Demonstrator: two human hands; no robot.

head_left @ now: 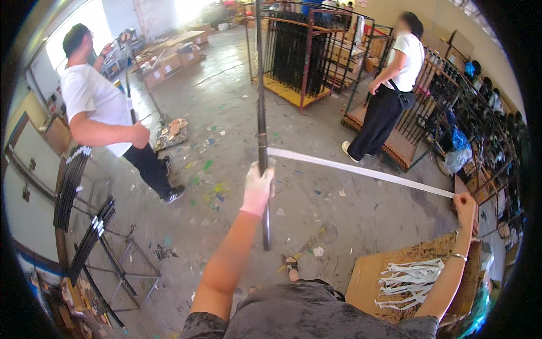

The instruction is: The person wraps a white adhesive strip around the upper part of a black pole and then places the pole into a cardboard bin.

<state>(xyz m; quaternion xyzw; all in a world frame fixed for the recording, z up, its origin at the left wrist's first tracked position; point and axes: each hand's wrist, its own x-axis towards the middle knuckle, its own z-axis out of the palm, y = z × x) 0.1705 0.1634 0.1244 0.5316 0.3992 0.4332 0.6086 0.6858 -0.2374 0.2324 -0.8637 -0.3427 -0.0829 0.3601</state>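
Observation:
In a white glove, my left hand (259,189) is closed around a long dark rod (262,118) that stands roughly upright in front of me. Its lower end hangs below the hand, over the floor. From the rod, just above the glove, a white strip (361,170) runs taut out to the right. Bare and stretched far to the right, my right hand (464,204) pinches the other end of that strip. Below my right forearm, a bundle of similar white strips (409,282) lies on a piece of cardboard (361,277).
A person in white (99,107) holds a rod at left; another person (398,85) stands at right. Racks of black rods (299,53) stand at the back. Rod bundles (93,240) rest on a metal frame at lower left. Scraps litter the concrete floor (209,186).

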